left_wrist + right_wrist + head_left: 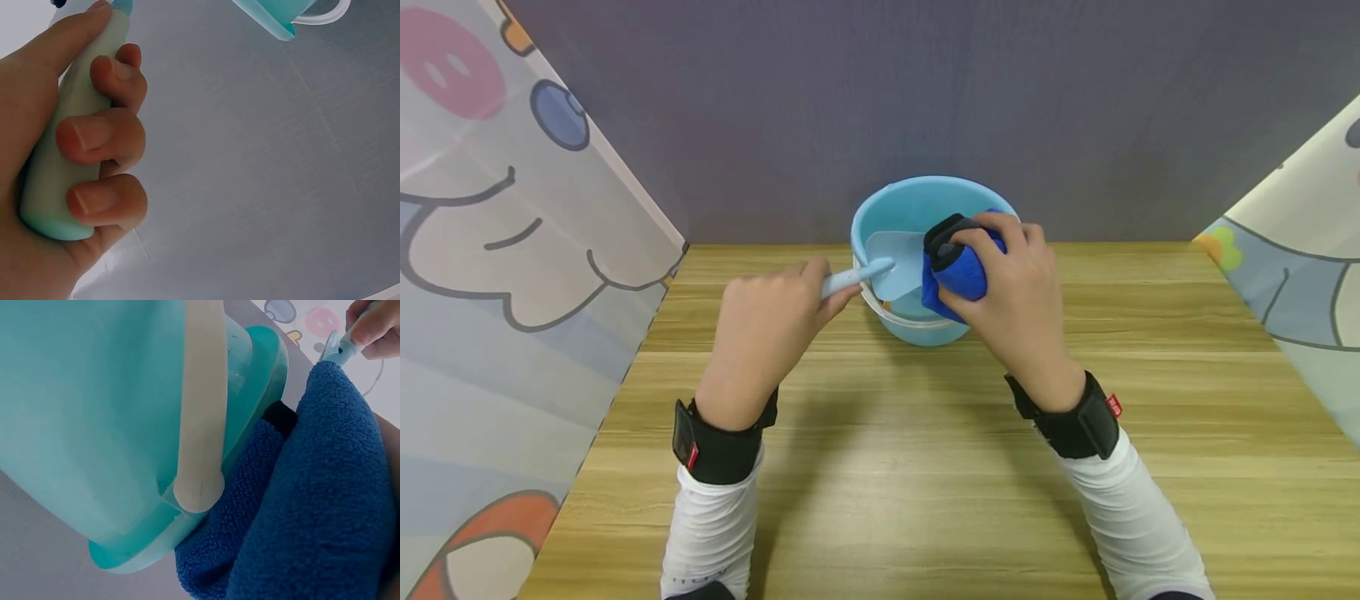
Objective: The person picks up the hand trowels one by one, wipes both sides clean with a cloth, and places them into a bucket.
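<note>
A light blue bucket (925,336) stands on the table close to the dark wall. My left hand (767,325) grips the handle of a pale blue toy shovel (898,248), its blade over the bucket's mouth; the left wrist view shows fingers wrapped around the thick handle (47,181). In my right hand (1018,292) is a bunched blue cloth (964,277) with black edging, held against the right part of the bucket's rim. Right wrist view: the cloth (312,500) hangs beside the bucket wall (75,425), and its top overlaps part of the shovel.
The bucket's white carrying handle (203,394) hinges at the rim. Behind stands a plain dark wall (775,125). Cartoon-printed panels flank the wooden table (887,500) on the left (550,292) and right (1307,275). Something small and orange shows inside the bucket near its front rim.
</note>
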Demonstrator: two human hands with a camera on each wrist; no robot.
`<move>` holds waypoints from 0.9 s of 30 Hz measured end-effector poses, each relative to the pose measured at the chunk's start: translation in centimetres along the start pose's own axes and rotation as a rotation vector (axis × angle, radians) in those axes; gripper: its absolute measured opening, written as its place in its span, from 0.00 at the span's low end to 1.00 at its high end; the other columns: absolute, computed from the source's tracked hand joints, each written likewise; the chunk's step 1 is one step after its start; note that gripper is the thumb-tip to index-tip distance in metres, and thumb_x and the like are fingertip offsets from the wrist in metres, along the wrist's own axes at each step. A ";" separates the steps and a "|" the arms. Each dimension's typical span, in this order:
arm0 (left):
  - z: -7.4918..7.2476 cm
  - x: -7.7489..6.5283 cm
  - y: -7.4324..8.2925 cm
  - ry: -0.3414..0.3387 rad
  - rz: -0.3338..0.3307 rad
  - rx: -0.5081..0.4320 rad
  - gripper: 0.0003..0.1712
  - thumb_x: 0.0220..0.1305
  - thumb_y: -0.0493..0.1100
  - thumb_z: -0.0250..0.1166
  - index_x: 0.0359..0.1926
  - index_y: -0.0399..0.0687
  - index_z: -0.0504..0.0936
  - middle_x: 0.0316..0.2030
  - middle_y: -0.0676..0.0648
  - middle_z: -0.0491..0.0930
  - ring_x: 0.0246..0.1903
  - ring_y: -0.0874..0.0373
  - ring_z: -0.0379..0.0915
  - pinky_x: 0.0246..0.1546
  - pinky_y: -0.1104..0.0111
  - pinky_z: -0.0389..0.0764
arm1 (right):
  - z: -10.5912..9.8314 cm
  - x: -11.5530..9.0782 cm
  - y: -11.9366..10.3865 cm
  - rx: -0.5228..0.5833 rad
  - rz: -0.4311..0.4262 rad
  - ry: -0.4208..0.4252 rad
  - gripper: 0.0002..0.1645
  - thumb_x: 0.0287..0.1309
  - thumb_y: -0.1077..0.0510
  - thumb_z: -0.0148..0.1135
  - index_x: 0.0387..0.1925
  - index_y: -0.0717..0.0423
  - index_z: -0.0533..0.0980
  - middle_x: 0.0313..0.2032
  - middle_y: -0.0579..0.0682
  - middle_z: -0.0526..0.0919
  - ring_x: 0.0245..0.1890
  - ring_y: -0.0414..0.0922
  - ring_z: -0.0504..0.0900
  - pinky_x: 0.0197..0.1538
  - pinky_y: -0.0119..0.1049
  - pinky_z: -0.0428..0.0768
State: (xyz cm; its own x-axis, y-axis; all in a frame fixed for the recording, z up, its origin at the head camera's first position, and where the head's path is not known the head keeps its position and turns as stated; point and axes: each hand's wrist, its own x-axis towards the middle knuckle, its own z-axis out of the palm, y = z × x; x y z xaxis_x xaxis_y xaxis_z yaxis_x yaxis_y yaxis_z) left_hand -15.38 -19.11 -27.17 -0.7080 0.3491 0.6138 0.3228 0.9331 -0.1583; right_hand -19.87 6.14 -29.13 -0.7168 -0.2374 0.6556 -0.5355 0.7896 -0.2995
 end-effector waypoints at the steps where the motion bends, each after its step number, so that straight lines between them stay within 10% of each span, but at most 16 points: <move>1: 0.0 0.0 0.0 -0.003 -0.007 -0.004 0.28 0.68 0.60 0.65 0.24 0.42 0.72 0.14 0.53 0.56 0.13 0.59 0.47 0.15 0.69 0.47 | -0.1 0.0 0.0 0.004 0.000 0.002 0.30 0.48 0.54 0.81 0.52 0.58 0.80 0.60 0.61 0.77 0.57 0.65 0.73 0.59 0.66 0.74; 27: 0.1 0.3 -0.8 0.015 -0.068 -0.142 0.19 0.68 0.59 0.66 0.44 0.49 0.83 0.26 0.49 0.76 0.15 0.55 0.63 0.16 0.65 0.63 | -2.1 -0.3 -0.8 0.317 -0.057 0.381 0.20 0.50 0.54 0.75 0.43 0.59 0.82 0.53 0.65 0.78 0.60 0.58 0.73 0.65 0.53 0.72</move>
State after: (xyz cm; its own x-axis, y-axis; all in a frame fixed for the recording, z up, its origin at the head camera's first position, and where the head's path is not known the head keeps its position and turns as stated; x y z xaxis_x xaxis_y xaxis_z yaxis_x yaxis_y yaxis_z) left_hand -15.91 -19.73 -26.96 -0.7220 0.2835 0.6311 0.3609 0.9326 -0.0061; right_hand -18.31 6.70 -27.62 -0.5002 -0.0044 0.8659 -0.7209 0.5562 -0.4135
